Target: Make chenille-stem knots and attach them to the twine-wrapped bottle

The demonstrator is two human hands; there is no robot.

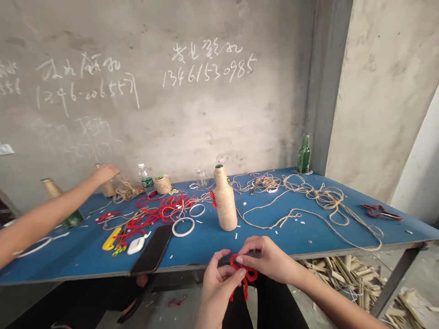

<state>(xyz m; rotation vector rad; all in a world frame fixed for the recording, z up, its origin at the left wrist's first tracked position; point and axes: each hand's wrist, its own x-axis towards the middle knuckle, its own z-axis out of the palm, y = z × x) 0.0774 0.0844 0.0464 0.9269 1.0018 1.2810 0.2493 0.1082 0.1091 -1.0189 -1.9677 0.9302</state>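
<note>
Blue tabletop (pixel 295 235), near edge: red cord (pixel 246 289), ends hanging, is pinched between left hand (pixel 219 285) and right hand (pixel 272 261), fingers closed.

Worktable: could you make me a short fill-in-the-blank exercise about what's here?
The left hand and right hand pinch cord coloured ____.
The tabletop is coloured ____.
The unwrapped green bottle stands near the far ____ corner.

Missing words: red; blue; right.
</note>
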